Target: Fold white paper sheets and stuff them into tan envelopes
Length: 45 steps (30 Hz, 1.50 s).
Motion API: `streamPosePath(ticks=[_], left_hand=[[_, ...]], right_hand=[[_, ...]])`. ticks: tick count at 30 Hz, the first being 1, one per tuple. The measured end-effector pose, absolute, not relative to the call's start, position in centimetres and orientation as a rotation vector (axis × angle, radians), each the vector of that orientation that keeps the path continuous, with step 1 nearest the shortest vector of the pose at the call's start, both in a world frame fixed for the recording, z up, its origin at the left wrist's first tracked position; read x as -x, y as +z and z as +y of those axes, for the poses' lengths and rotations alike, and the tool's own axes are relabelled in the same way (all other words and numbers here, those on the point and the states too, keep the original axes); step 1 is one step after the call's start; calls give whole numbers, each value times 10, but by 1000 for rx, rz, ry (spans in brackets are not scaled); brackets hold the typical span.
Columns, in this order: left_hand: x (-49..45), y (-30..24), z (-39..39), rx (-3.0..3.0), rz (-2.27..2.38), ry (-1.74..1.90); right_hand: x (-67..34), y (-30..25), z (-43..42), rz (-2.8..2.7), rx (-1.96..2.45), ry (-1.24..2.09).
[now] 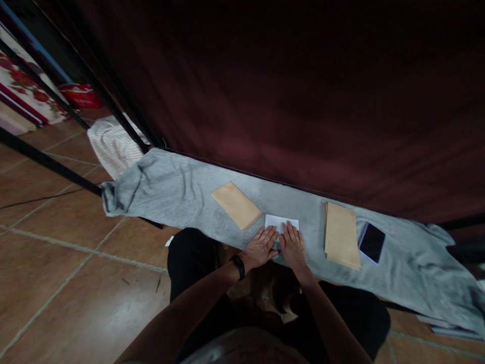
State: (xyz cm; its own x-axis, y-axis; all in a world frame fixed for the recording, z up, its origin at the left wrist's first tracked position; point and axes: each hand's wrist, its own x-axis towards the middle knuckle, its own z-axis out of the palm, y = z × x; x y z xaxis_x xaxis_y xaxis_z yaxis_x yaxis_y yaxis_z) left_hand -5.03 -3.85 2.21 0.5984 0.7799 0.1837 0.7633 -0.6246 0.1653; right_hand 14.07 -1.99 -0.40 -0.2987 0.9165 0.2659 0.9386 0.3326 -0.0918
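Observation:
A small white sheet of paper, perhaps folded, lies on the grey cloth in front of me. Flat on its left part rests my left hand, fingers stretched out, with a black band on the wrist. My right hand presses on the right part, its fingers also extended. Both hands cover the paper's near side, so that edge is hidden. Just left of the paper, a tan envelope lies at a slant. To the right is a stack of tan envelopes.
A phone with a dark screen lies right of the stack. Grey cloth covers the long narrow surface. Behind it hangs a dark red curtain. Black metal bars and a striped cloth are at the left, above the tiled floor.

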Motion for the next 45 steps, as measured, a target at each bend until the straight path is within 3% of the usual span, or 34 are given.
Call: streamPosePath(ticks=[7, 15, 45], left_hand=[[50, 16, -37, -2762, 1330, 366], [49, 7, -34, -2797, 1351, 414], [52, -3, -27, -2849, 1373, 400]], right_hand=[[-156, -8, -18, -2235, 1743, -119], [-112, -2, -14, -2410, 1477, 2], [-175, -8, -15, -2172, 1883, -71]])
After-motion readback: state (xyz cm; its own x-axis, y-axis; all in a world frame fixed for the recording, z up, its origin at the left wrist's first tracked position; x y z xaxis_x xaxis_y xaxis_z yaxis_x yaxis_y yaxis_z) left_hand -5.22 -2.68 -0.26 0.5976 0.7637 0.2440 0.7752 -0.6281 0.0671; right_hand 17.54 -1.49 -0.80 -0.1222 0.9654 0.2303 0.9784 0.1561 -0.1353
